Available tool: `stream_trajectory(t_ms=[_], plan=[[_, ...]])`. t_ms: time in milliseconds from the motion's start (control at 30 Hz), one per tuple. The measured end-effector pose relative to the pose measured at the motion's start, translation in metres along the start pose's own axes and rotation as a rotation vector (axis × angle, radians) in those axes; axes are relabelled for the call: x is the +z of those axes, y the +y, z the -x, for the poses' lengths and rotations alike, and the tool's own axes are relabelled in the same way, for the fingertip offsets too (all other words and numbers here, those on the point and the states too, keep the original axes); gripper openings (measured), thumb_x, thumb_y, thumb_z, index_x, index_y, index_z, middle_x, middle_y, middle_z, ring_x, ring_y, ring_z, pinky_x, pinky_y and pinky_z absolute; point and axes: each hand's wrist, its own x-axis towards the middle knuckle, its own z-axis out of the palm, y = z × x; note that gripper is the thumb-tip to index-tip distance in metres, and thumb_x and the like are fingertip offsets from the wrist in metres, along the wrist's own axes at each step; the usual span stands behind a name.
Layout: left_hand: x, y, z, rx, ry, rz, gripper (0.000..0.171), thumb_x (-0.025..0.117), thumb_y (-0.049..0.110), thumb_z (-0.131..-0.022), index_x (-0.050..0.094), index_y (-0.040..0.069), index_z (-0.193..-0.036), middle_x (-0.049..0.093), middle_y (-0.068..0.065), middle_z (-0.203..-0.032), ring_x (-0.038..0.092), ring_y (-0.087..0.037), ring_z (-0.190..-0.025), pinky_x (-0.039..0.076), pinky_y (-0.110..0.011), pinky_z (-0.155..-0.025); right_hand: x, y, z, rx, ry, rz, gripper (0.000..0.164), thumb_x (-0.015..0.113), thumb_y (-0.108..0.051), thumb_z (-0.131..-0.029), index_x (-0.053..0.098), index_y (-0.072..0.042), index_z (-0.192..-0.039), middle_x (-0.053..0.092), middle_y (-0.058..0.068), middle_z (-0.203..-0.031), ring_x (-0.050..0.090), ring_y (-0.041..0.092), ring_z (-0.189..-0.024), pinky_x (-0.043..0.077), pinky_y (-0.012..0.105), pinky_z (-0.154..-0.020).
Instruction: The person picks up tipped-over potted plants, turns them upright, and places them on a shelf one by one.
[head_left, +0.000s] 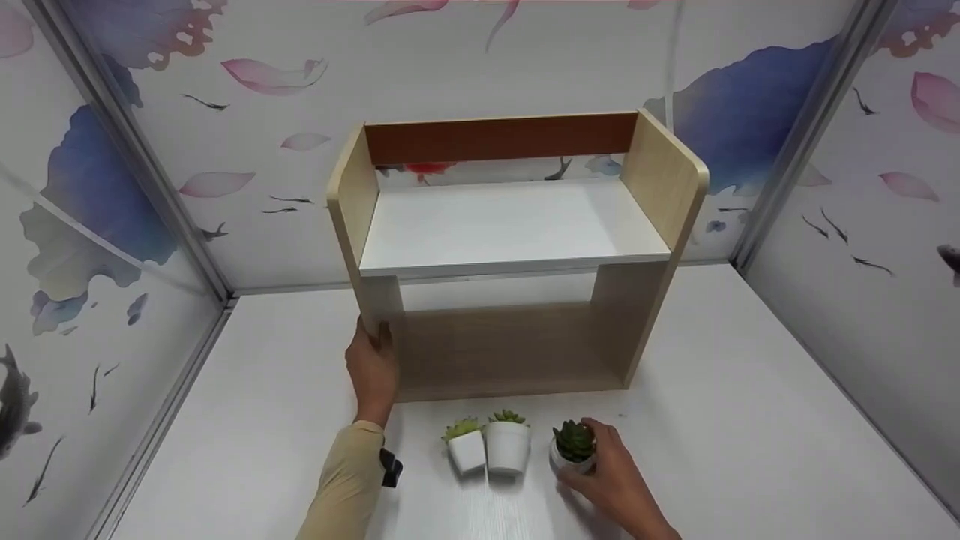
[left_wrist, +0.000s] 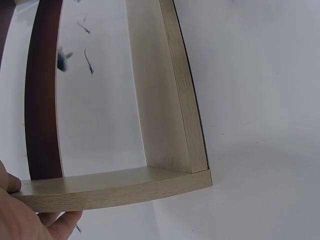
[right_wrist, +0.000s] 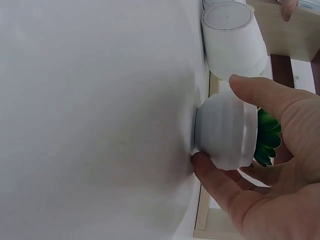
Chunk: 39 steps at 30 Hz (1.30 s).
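A small desktop shelf of light wood with a white middle board stands on the white table. My left hand grips the lower front edge of its left side panel, thumb inside and fingers outside; the left wrist view shows the hand on the panel. My right hand holds a dark green succulent in a round white pot, thumb and fingers curled about the pot. Seen from the right wrist, the pot's base is right at the tabletop.
Left of the held pot stand two more potted succulents, a tapered white pot and a smaller tilted-looking white pot. A reddish-brown back rail spans the shelf's top. Printed panels wall the table at the back and sides.
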Motion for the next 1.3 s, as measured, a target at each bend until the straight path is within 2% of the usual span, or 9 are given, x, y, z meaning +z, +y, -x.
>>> stream_trajectory(t_ms=[200,500,667,1000,1167,1300], plan=[[0.002,-0.002,0.001,0.007,0.009,0.009,0.044,0.052,0.012,-0.108,0.046,-0.004,-0.149,0.058,-0.023,-0.144,0.056,-0.034,-0.135,0.048,-0.050,-0.109,0.001,0.001,0.000,0.018,-0.007,0.003,0.079,0.090,-0.013,-0.079,0.046,0.006,-0.142,0.053,0.024,-0.136,0.053,0.041,-0.130,0.048,0.057,-0.104],[0.004,-0.001,0.000,0.011,0.023,0.005,0.044,0.053,0.011,-0.108,0.046,-0.005,-0.148,0.058,-0.025,-0.142,0.057,-0.035,-0.134,0.048,-0.049,-0.108,-0.007,-0.009,0.009,0.052,0.035,-0.091,0.078,0.087,-0.012,-0.080,0.046,0.002,-0.145,0.053,0.022,-0.140,0.055,0.038,-0.128,0.057,0.049,-0.091],[0.004,0.000,-0.001,0.008,0.026,0.000,0.043,0.052,0.012,-0.108,0.047,-0.004,-0.147,0.060,-0.025,-0.141,0.059,-0.034,-0.132,0.050,-0.049,-0.106,-0.021,-0.030,0.017,0.001,0.086,-0.102,0.078,0.086,-0.012,-0.081,0.045,-0.002,-0.147,0.054,0.017,-0.140,0.057,0.032,-0.124,0.058,0.044,-0.092],[0.004,0.000,-0.001,0.014,0.031,-0.004,0.044,0.052,0.010,-0.108,0.045,-0.003,-0.149,0.059,-0.024,-0.142,0.059,-0.035,-0.131,0.051,-0.051,-0.104,-0.057,-0.082,0.035,-0.093,0.163,-0.091,0.076,0.084,-0.016,-0.084,0.044,-0.013,-0.148,0.052,0.010,-0.138,0.057,0.029,-0.122,0.056,0.048,-0.099],[0.003,-0.001,-0.001,0.018,0.037,-0.019,0.044,0.053,0.011,-0.107,0.046,-0.003,-0.148,0.060,-0.025,-0.140,0.061,-0.035,-0.128,0.053,-0.052,-0.101,-0.078,-0.107,0.045,-0.119,0.194,-0.089,0.078,0.083,-0.019,-0.086,0.041,-0.014,-0.151,0.047,0.009,-0.143,0.055,0.031,-0.126,0.053,0.051,-0.103],[0.003,-0.002,-0.001,0.011,0.035,-0.017,0.043,0.053,0.012,-0.108,0.047,-0.003,-0.147,0.061,-0.024,-0.138,0.062,-0.035,-0.127,0.054,-0.051,-0.100,-0.093,-0.126,0.052,-0.185,0.245,-0.090,0.078,0.083,-0.020,-0.087,0.041,-0.014,-0.152,0.047,0.008,-0.143,0.055,0.030,-0.126,0.052,0.053,-0.103]])
